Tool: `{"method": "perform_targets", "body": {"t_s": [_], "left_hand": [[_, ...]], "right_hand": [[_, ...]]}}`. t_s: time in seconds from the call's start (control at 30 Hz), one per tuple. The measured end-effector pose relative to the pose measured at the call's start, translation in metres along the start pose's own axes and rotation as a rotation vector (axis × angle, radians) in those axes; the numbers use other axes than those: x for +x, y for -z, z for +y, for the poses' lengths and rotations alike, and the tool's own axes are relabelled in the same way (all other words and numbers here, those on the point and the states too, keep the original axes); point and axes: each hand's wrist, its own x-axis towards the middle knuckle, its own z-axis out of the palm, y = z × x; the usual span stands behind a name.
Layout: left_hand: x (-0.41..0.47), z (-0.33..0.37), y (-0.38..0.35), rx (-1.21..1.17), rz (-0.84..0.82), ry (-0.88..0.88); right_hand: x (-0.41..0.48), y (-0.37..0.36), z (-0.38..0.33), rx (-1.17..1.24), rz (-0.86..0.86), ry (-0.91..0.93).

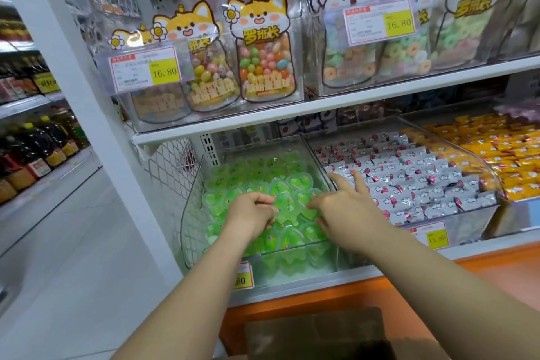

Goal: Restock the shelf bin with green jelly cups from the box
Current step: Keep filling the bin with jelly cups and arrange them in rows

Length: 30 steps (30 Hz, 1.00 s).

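The clear plastic shelf bin (318,161) sat at the left end of the lower shelf, with its long axis running from the front lip back towards the shelf's rear wall. It was heaped with small green heart-shaped jelly cups (257,172), which lay mostly flat with their sealed lids facing up and their heart tips pointing in no common direction. Some showed through the bin's front wall.

Both hands were inside the bin, above its front half. The left hand (251,213) was knuckles-up with its fingers curled down onto the cups near the bin's middle; whether it truly gripped one could not be told. The right hand (342,204), nearer the bin's right wall, was spread and relaxed, its index finger straight and pointing towards the back and its thumb touching a cup.

A red-and-yellow price tag (244,276) hung on the bin's front. Just right of the bin lay silver foil snack packets (409,181) in a neighbouring tray. Below the bin's front ran an orange ledge (350,289), and beneath that a blurred brown cardboard box (315,333).
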Motion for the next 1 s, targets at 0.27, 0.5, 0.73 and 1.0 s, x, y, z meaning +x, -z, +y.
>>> {"method": "perform_targets", "body": {"t_s": [0.27, 0.5, 0.73, 1.0], "left_hand": [[-0.033, -0.01, 0.057, 0.382, 0.153, -0.284], [-0.047, -0.031, 0.083, 0.627, 0.003, -0.228], [-0.041, -0.044, 0.071, 0.753, 0.03, -0.231], [-0.062, -0.014, 0.067, -0.343, 0.122, -0.334]], "right_hand": [[-0.004, 0.002, -0.023, 0.102, 0.226, 0.09], [-0.005, -0.008, -0.061, 0.31, 0.198, 0.226], [0.008, -0.02, -0.072, 0.425, 0.12, 0.162], [0.016, 0.018, -0.066, 1.327, 0.057, -0.168]]}}
